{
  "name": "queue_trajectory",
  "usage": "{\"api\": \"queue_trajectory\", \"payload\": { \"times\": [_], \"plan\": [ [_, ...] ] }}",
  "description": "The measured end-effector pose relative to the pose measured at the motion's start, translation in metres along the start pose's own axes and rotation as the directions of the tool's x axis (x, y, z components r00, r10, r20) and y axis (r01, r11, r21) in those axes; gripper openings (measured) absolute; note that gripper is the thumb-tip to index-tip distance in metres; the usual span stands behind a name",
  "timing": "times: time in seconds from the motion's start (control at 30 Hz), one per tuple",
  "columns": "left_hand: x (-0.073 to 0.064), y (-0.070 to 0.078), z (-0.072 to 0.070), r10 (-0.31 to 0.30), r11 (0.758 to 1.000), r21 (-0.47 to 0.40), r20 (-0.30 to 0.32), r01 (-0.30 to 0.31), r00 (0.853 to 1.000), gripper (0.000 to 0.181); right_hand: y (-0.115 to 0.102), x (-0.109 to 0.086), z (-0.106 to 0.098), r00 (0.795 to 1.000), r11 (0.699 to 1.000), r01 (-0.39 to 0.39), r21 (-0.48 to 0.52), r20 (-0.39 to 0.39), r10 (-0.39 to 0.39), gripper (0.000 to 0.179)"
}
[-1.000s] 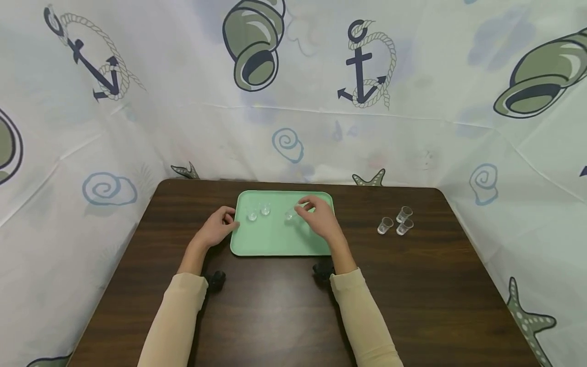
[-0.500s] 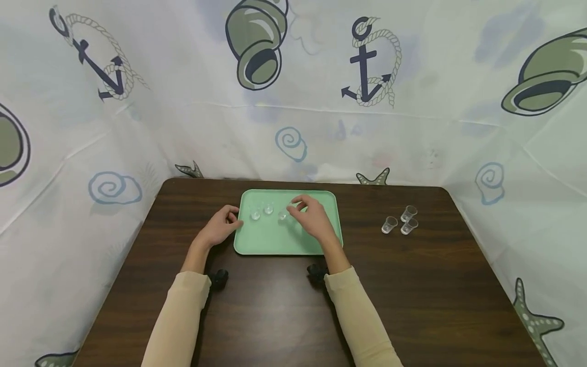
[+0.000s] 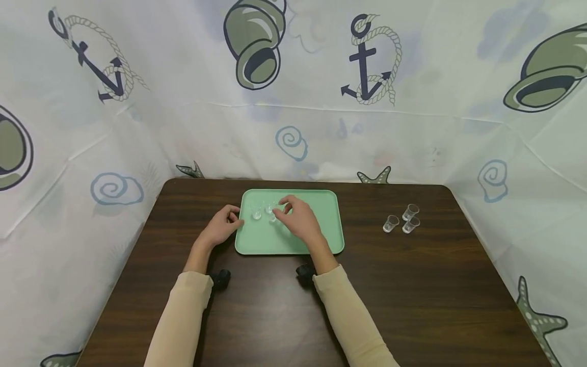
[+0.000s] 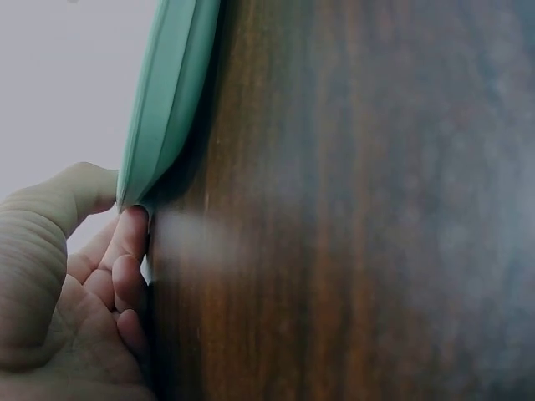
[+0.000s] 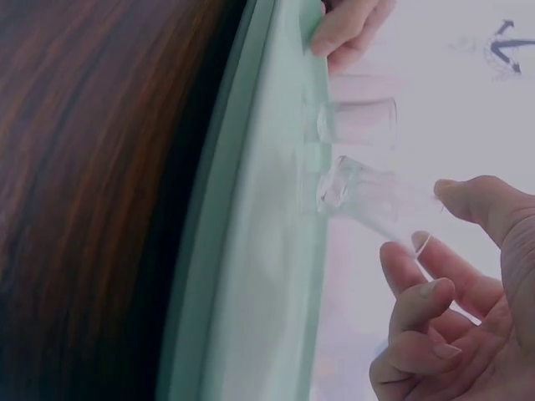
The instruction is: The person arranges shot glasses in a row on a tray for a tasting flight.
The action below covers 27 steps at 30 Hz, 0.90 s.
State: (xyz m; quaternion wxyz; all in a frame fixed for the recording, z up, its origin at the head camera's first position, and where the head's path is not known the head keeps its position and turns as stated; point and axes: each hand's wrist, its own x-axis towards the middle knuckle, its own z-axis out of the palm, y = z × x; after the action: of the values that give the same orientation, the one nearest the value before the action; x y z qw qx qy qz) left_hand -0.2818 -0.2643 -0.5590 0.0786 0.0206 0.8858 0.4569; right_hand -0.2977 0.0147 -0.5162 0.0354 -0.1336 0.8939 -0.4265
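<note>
Since the earlier frames, right hand (image 3: 299,219) has moved left over tray (image 3: 298,243), bringing held cup (image 3: 272,218) from mid-tray to just beside the two clear cups at the tray's left, left cup (image 3: 256,214) and far cup (image 3: 269,208); left hand (image 3: 221,227) stays at the tray's left edge; three table cups (image 3: 410,226) remain right of the tray.

Right grip: thumb and fingertips nearly closed, pinching held cup by its rim; cup tilted, base toward the tray, can't tell if touching; left grip: thumb above, fingers below, pinching the tray's rim.

Right fingers partly hide held cup in the head view; black wrist cameras (image 3: 221,280) on both wrists, beige sleeves (image 3: 181,316), brown table (image 3: 266,316); behind, white cloth (image 3: 197,56) printed with anchors, shells, starfish.
</note>
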Motion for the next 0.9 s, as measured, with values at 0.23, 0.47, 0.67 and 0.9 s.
{"api": "queue_trajectory", "payload": {
  "times": [0.23,0.47,0.67,0.9],
  "plan": [
    [-0.001,0.000,0.001,-0.020,1.000,0.010,-0.011,0.021,1.000,0.047,-0.011,0.002,0.012,1.000,0.974,0.012,-0.224,-0.025,-0.018,0.039],
    [0.001,-0.001,0.003,-0.024,1.000,0.014,-0.026,0.024,0.999,0.045,-0.014,0.002,0.017,0.999,0.956,0.029,-0.291,-0.015,-0.035,0.038],
    [0.002,-0.002,0.004,-0.020,0.999,0.026,-0.023,0.021,1.000,0.046,-0.015,0.001,0.018,1.000,0.946,0.027,-0.324,-0.007,-0.031,0.038],
    [0.002,0.000,0.004,-0.020,0.999,0.040,-0.033,0.021,0.999,0.045,-0.016,0.002,0.021,1.000,0.940,0.021,-0.340,0.007,-0.020,0.040]
  ]
}}
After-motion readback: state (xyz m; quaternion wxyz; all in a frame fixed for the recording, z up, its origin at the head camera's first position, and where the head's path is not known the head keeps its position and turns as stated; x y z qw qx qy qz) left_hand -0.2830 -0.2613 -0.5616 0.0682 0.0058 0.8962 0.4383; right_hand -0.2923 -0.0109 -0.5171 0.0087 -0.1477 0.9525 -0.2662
